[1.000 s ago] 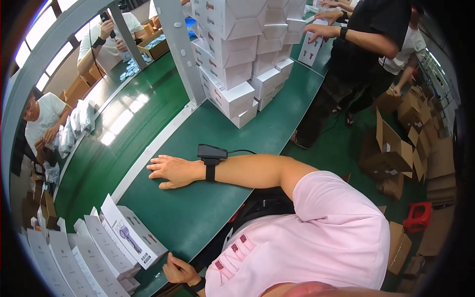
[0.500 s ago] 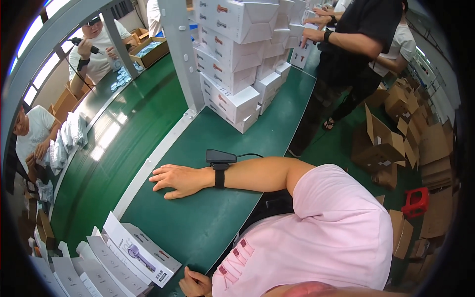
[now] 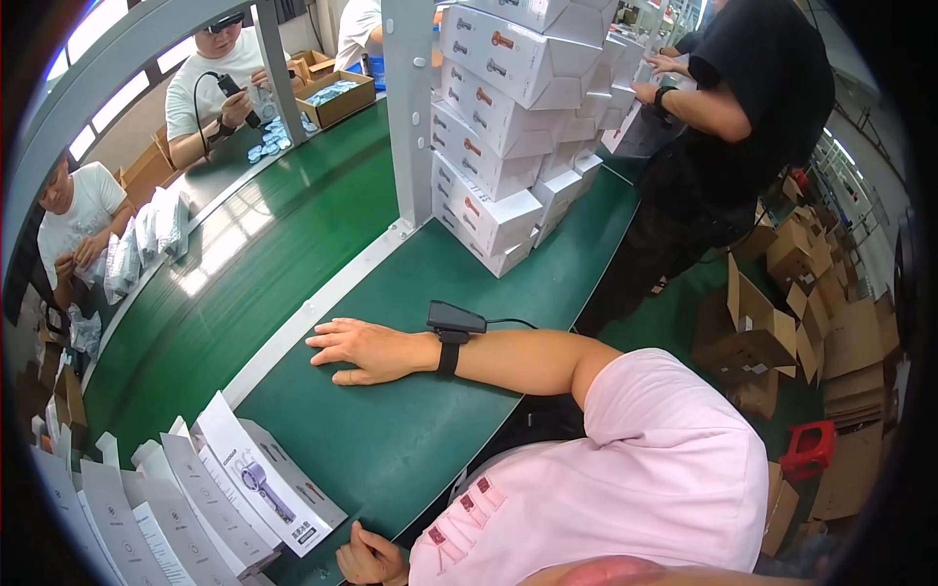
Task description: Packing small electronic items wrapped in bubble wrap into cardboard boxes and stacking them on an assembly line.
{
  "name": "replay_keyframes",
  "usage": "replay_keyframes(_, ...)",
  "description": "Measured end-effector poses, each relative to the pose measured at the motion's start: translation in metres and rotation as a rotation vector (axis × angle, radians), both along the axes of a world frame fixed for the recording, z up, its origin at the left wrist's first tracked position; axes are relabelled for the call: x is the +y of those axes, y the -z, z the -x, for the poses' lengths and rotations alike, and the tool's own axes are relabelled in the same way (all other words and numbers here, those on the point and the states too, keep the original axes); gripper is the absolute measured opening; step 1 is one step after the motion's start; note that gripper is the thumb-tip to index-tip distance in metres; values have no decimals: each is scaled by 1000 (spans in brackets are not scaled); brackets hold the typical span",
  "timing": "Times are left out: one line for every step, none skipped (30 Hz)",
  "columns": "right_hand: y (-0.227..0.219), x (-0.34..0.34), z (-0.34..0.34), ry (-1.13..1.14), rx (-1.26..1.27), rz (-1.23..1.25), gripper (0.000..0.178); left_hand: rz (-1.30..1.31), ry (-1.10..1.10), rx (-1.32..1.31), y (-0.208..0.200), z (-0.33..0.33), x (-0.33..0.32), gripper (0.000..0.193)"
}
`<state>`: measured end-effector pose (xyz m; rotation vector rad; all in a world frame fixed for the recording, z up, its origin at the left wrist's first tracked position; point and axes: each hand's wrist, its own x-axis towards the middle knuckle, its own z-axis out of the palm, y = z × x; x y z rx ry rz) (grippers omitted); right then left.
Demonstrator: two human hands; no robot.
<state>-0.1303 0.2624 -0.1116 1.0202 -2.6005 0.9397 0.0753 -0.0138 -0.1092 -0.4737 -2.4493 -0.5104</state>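
Observation:
My right hand (image 3: 376, 352) lies palm down on the green tabletop (image 3: 391, 430), fingers spread, holding nothing. A black strap with a small black device (image 3: 454, 317) sits on that wrist, and a cable runs from it. Low in the picture, my left hand (image 3: 373, 557) is curled in a loose fist by the table's near edge, with nothing visible in it. Close to it stands a white carton (image 3: 269, 483) printed with a purple handheld fan, at the end of a row of leaning white cartons (image 3: 186, 518).
A tall stack of white boxes (image 3: 498, 146) stands beside a metal post (image 3: 408, 117). A green conveyor belt (image 3: 215, 283) runs along the far side, where two people sit with bagged parts (image 3: 147, 239). A person in black (image 3: 733, 107) stands to the right, near brown cartons (image 3: 747, 332) and a red stool (image 3: 808, 449).
The whole view has shifted, so the box stack now appears further right. Across the belt, a person's dark handheld tool has changed position. Both of my hands keep the same pose.

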Motion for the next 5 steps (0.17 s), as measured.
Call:
replay_keyframes(0, 0, 0, -1, -7, -1, 40, 19, -10, 36, -1, 0, 1, 20)
replay_keyframes(-1, -1, 0, 3, -13, -7, 40, 14, -6, 29, -2, 0, 3, 20)
replay_keyframes(-2, -2, 0, 1, -12, -7, 41, -5, -32, 58, -1, -1, 4, 21)
replay_keyframes(-2, -3, 0, 0, -11, -6, 41, -24, -58, 86, 0, -2, 5, 22)
replay_keyframes(-2, -3, -1, -5, -27, -7, 41, -28, -52, 75, 1, -2, 7, 22)
